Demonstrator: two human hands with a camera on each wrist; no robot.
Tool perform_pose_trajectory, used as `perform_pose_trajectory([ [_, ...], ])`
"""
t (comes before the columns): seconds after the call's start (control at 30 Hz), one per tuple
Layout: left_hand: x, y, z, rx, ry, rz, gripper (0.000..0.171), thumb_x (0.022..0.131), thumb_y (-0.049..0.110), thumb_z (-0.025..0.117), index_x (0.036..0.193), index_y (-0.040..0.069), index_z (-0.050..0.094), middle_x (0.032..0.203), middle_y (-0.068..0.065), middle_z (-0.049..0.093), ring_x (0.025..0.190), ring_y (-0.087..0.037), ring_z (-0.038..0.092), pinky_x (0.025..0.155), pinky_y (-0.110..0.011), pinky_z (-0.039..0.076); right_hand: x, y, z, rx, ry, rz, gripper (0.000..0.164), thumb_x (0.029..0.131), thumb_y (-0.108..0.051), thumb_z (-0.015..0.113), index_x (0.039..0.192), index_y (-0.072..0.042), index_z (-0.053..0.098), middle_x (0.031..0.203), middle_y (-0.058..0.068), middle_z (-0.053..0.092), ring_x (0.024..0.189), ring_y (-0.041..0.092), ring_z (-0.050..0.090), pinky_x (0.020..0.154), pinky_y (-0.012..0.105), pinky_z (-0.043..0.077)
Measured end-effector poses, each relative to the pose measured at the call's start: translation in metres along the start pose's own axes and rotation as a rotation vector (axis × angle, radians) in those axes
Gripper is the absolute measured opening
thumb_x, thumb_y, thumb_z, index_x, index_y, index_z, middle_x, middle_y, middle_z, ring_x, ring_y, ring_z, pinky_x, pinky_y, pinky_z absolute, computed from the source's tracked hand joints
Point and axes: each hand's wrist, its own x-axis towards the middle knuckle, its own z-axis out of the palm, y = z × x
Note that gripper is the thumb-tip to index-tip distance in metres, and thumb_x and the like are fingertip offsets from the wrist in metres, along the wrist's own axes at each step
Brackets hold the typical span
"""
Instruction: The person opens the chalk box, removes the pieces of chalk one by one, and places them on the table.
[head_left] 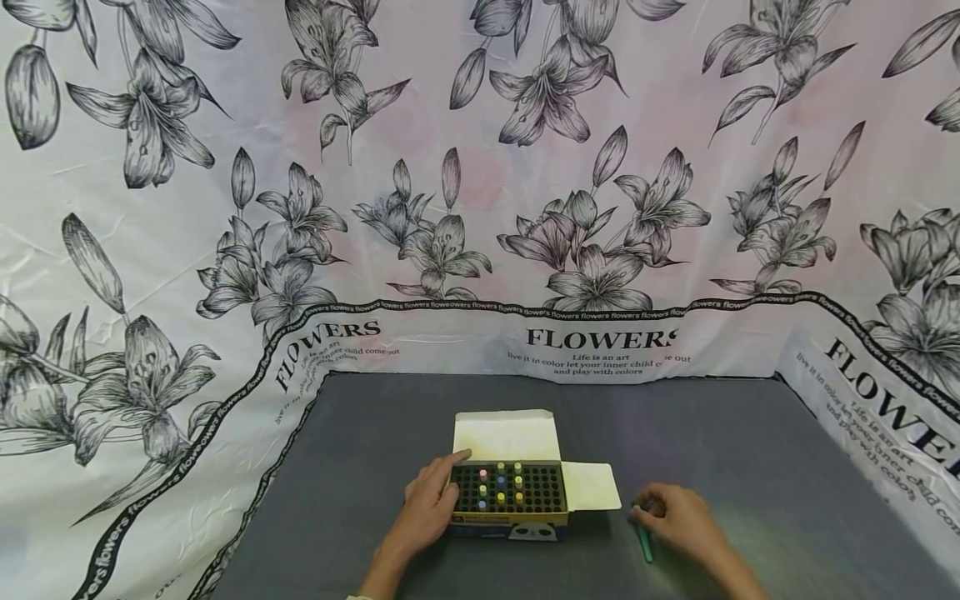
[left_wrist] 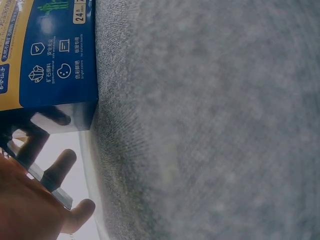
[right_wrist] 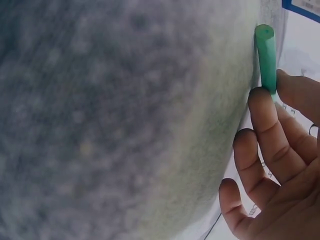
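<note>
An open chalk box (head_left: pixel 510 517) stands on the grey table, showing a black tray of round holes. Several chalk sticks in pink, green, blue and yellow poke up from the tray's left and middle columns. My left hand (head_left: pixel 429 506) rests against the box's left end, its index finger reaching to the raised lid's corner. In the left wrist view, the other fingers (left_wrist: pixel 62 167) are loosely spread below the blue box end. To the right of the box, my right hand (head_left: pixel 678 518) pinches one end of a green chalk stick (right_wrist: pixel 267 57) between thumb and fingertips, low over the table.
The white-lined lid (head_left: pixel 506 435) leans back behind the box. A pale side flap (head_left: pixel 592 487) sticks out toward my right hand. Grey cloth covers the table (head_left: pixel 360 433), and a flower-printed sheet (head_left: pixel 450 342) rises around its back and sides.
</note>
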Motion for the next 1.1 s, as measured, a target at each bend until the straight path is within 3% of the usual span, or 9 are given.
perform_pose_trajectory([
  [0.23,0.000,0.000,-0.001,-0.008,-0.021,-0.009,0.052,0.103,0.009,0.041,0.150,0.028,0.050,0.141,-0.007,0.058,0.135,-0.038,0.048,0.096,-0.067,0.030,0.001,-0.010,0.002,-0.172,0.034,-0.002,0.011,0.080,-0.022,0.083,0.088,-0.017,0.076,0.069,-0.014,0.068,0.062,0.000,0.058,0.074,0.043,0.049],
  [0.43,0.002,-0.001,0.000,0.009,0.004,-0.002,0.054,0.101,0.008,0.041,0.149,0.029,0.051,0.138,-0.006,0.059,0.131,-0.035,0.052,0.097,-0.067,0.031,0.004,-0.011,0.003,-0.215,0.028,-0.004,0.012,0.080,-0.023,0.083,0.088,-0.017,0.077,0.068,-0.014,0.067,0.062,0.002,0.058,0.076,0.046,0.048],
  [0.6,0.003,-0.002,0.000,0.006,-0.001,-0.001,0.055,0.100,0.008,0.041,0.149,0.030,0.051,0.138,-0.004,0.059,0.130,-0.034,0.052,0.097,-0.067,0.031,0.003,-0.008,0.001,-0.169,0.036,0.026,0.015,0.082,-0.025,0.083,0.093,-0.017,0.076,0.069,-0.012,0.069,0.062,0.002,0.061,0.069,0.036,0.051],
  [0.77,0.003,-0.002,0.000,-0.007,-0.006,-0.003,0.055,0.101,0.008,0.041,0.149,0.031,0.050,0.139,-0.004,0.059,0.130,-0.033,0.051,0.098,-0.067,0.030,0.000,-0.009,-0.004,-0.070,0.060,0.025,0.020,0.085,-0.024,0.080,0.100,-0.012,0.075,0.065,-0.010,0.066,0.057,0.000,0.057,0.056,0.025,0.045],
  [1.1,0.001,-0.003,0.001,-0.010,-0.004,-0.010,0.054,0.101,0.008,0.041,0.149,0.031,0.050,0.139,-0.004,0.059,0.130,-0.033,0.051,0.097,-0.066,0.030,0.003,-0.020,-0.013,0.086,0.292,-0.142,0.022,0.087,-0.017,0.080,0.106,-0.008,0.075,0.072,-0.012,0.066,0.064,-0.003,0.056,0.056,0.026,0.044],
])
